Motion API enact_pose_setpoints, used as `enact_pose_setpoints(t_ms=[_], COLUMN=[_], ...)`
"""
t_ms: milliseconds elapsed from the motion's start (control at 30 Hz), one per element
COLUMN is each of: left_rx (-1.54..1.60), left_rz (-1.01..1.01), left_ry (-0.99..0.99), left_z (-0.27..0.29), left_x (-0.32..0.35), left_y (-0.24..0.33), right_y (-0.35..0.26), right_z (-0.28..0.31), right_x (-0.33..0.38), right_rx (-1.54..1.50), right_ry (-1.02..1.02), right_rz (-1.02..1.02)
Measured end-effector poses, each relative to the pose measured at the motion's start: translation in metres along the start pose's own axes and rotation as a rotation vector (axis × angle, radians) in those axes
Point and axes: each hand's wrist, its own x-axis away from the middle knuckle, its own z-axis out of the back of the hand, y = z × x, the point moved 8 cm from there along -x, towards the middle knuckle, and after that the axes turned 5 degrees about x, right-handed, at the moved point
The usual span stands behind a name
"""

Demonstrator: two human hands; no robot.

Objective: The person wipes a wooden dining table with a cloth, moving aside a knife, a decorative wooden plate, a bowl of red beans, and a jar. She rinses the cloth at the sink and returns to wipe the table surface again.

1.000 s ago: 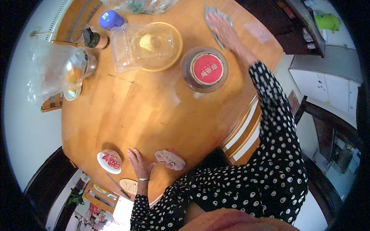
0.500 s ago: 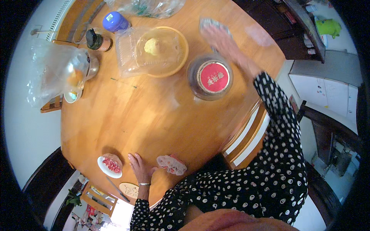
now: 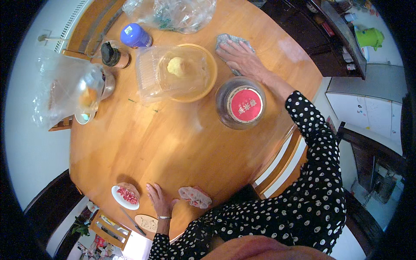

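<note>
My right hand (image 3: 242, 58) reaches across the table and presses on a grey cleaning cloth (image 3: 223, 40), fingers spread over it. Just below this hand stands a glass jar with a round red label on its top (image 3: 245, 105). My left hand (image 3: 161, 203) lies on the near part of the table with fingers outstretched, holding nothing. To its right is a crumpled pinkish-grey rag (image 3: 195, 197). On its left, a white bowl with small red pieces (image 3: 125, 197) sits tilted. A knife (image 3: 133, 222) and a round wooden board with a drawn pattern (image 3: 146, 222) lie nearby.
A yellow-orange basin (image 3: 211, 78) carries a clear plastic tray (image 3: 149, 73) with a pale yellow lump (image 3: 176, 66). Beyond are a blue jar (image 3: 136, 35), a black-capped jar (image 3: 115, 56) and a plastic bag (image 3: 173, 15). Another bag (image 3: 56, 95) covers a metal pot at the left edge.
My right hand has slid the grey cloth a little left and nearer across the tabletop. My left hand stays in place. The whole view has shifted slightly.
</note>
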Motion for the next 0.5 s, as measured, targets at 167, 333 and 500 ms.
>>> enact_pose_setpoints(t_ms=[167,333,500], left_rx=[0.027,0.000,0.060], left_rz=[-0.036,-0.001,0.029], left_ry=[0.038,-0.021,-0.040], left_z=[0.003,0.004,0.001], left_x=[0.001,0.001,0.001], left_y=[0.005,0.002,-0.001], right_y=[0.067,0.091,0.034], right_z=[0.016,0.009,0.023], right_x=[-0.072,-0.097,-0.009], right_rx=[0.307,0.229,0.055], right_ry=[0.238,0.170,0.192], right_rz=[-0.061,-0.193,-0.162])
